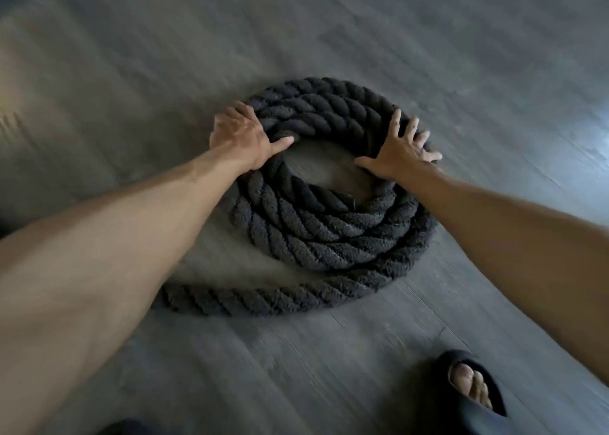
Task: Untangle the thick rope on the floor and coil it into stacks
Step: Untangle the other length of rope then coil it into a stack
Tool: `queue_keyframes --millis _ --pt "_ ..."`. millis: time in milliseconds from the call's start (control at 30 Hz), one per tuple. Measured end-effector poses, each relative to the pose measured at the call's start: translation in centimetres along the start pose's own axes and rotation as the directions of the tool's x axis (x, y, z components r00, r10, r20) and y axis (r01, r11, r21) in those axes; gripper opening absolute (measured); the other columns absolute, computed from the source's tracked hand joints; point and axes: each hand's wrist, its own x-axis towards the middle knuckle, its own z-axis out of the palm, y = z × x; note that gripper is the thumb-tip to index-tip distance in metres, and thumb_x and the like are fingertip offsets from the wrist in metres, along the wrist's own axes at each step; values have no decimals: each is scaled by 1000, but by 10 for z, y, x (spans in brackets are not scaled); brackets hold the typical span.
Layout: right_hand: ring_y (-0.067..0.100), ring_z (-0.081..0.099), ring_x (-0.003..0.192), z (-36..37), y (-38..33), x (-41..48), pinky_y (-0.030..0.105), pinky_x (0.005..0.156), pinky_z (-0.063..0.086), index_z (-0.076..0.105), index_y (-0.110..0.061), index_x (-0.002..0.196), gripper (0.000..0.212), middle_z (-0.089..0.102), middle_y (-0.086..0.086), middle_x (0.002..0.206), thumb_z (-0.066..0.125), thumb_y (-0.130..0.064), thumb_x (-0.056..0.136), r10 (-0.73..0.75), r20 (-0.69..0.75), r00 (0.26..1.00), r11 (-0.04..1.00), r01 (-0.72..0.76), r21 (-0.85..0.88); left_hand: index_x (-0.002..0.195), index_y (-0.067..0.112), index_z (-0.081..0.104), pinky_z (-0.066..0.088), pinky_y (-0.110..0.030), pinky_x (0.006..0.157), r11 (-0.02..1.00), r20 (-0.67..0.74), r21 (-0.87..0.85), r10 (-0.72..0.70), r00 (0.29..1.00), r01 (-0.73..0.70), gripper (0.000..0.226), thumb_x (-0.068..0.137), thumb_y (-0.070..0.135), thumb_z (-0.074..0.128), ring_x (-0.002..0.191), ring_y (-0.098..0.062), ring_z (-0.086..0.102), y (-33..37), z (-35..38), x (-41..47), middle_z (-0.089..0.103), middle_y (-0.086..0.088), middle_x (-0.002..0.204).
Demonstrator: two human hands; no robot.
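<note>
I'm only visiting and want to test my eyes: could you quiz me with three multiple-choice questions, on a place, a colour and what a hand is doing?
1. Where does the loose tail of the rope lie? A. Inside the ring. B. On the floor along the coil's near side. C. Over a chair.
2. What colour is the rope? A. White. B. Red. C. Dark grey.
3. What is the right hand doing? A. Resting on the coil, fingers spread. B. Making a fist. C. Lifting a rope end.
Answers: B, the tail curves across the floor before the coil; C, every strand is dark grey; A, its straight fingers fan over the rope.
</note>
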Motion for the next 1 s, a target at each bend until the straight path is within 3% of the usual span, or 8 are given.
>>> queue_keyframes --millis 200,333,467,567,667,733,833,1000 --pt "50 9 147 2 -21 -8 74 104 26 -21 -23 156 133 -7 22 165 72 -70 74 179 34 983 981 -180 65 151 -8 -1 34 -45 106 994 76 -68 -77 994 82 129 73 92 24 133 -42 36 -22 -3 -7 30 -32 148" --pt "52 16 143 8 -21 -5 70 106 26 -12 -16 159 125 -2 27 163 70 -65 78 119 -22 993 991 -117 61 154 7 -6 29 -56 109 948 133 -261 -152 979 183 132 66 93 40 140 -46 24 -29 0 -7 13 -27 157" --pt "54 15 144 13 -8 -4 69 109 21 -3 -15 159 115 1 27 163 69 -61 82 -56 -96 994 997 60 41 155 14 -5 6 -72 110 979 -109 -167 103 989 -120 122 71 88 45 145 -46 11 -15 3 4 5 -27 159" --pt "54 15 143 9 -1 2 69 111 19 1 -20 160 109 1 23 164 67 -61 84 -270 -116 956 963 271 -10 155 16 -3 0 -70 112 952 -126 -111 272 954 -286 124 68 87 49 147 -40 4 10 -7 12 2 -23 160" --pt "49 16 144 8 -1 5 67 114 19 2 -25 160 104 3 18 165 62 -66 85 -490 -106 865 871 482 -93 155 17 -3 -3 -69 113 912 -95 -106 387 917 -396 128 65 86 55 148 -38 0 37 -11 16 2 -23 160" --pt "47 16 145 8 -4 6 65 116 18 2 -27 160 103 4 16 166 58 -70 85 -585 -91 806 808 569 -153 155 18 -4 -1 -67 113 899 -59 -116 418 907 -422 133 61 86 59 148 -39 2 45 -8 15 3 -23 160" --pt "42 15 147 8 -7 6 61 118 18 1 -29 160 105 5 12 166 54 -76 83 -639 -94 763 763 615 -200 156 20 -1 16 -64 111 899 -90 -105 417 905 -425 133 58 91 55 144 -40 16 41 -1 11 14 -21 158" --pt "30 1 154 15 -12 -1 68 118 8 -1 -22 160 117 1 1 168 57 -80 77 -522 -160 838 853 517 -75 152 -3 9 39 -60 98 918 -186 136 392 901 -371 127 70 92 31 130 -41 36 34 3 3 35 -27 143"
